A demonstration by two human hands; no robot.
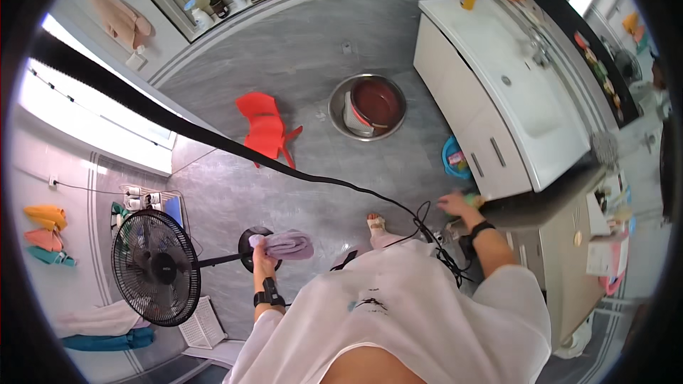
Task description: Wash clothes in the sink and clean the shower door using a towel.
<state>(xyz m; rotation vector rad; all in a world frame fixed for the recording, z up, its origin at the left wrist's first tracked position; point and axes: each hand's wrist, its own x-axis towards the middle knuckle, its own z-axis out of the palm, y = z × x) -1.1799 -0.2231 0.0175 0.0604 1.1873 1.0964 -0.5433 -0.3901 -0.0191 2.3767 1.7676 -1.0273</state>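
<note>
My left hand (260,257) grips a folded lilac towel (288,245) at one end, holding it out over the floor. Below the towel and hand shows the round black base of a standing fan (165,268), whose caged head is further left. On the other side, my right hand (453,204) reaches forward with its fingers apart, and nothing shows in it. A small green and yellow item (474,201) lies just beyond that hand, by the lower end of the white vanity cabinet (475,101); what it is, I cannot tell.
Black cables (424,224) hang near my right side. Ahead stand a red plastic chair (264,122), a metal basin (341,98) holding a dark red basin (378,102), and a blue basin (451,165) beside the vanity. A white basket (201,325) is at lower left.
</note>
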